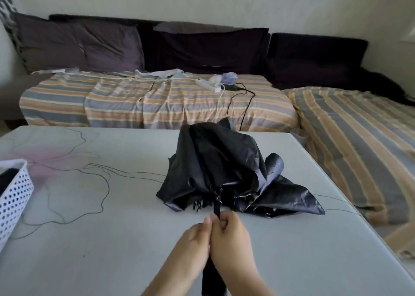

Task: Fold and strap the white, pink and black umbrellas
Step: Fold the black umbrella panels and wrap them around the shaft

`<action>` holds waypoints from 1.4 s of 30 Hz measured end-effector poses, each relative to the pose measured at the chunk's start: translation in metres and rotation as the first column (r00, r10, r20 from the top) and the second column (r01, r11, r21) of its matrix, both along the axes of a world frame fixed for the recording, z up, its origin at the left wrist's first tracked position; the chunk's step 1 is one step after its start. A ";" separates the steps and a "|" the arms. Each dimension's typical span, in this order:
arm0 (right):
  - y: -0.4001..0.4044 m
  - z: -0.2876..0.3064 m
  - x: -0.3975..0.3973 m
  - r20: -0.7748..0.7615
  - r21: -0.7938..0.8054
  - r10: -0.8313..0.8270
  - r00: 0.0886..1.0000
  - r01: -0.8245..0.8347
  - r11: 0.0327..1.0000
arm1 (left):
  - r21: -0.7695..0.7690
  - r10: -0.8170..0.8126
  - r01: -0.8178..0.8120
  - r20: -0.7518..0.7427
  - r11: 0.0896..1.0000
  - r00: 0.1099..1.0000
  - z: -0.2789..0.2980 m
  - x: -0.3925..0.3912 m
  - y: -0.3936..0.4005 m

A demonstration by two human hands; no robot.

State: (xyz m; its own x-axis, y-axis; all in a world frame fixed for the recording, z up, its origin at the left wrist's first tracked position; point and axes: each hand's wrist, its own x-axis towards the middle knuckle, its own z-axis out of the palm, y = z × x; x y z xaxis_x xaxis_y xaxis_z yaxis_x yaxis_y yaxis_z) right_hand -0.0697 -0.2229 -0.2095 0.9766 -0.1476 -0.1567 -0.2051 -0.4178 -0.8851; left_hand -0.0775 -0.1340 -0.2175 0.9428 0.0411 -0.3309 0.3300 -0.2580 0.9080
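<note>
Black umbrella (224,172) beyond both hands

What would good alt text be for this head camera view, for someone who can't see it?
Two hands, left hand and right hand, grip the shaft of a collapsed black umbrella lying on a pale table, its canopy loose and unstrapped. A white perforated basket sits at the table's left edge; a striped sofa stands behind.
</note>
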 end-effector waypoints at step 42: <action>-0.039 0.052 0.028 0.445 -0.233 0.334 0.831 -0.253 0.939 | -0.078 -0.109 0.126 0.191 0.989 0.976 0.019 -0.049 -0.012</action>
State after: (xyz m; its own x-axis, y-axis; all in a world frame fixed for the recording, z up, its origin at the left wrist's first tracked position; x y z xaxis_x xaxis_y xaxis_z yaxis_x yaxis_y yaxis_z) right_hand -0.0417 -0.2620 -0.1572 0.9265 0.1749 0.3331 0.3735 -0.5332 -0.7590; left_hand -0.1265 -0.1458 -0.1982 0.9845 -0.0954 -0.1471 0.1257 -0.2003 0.9716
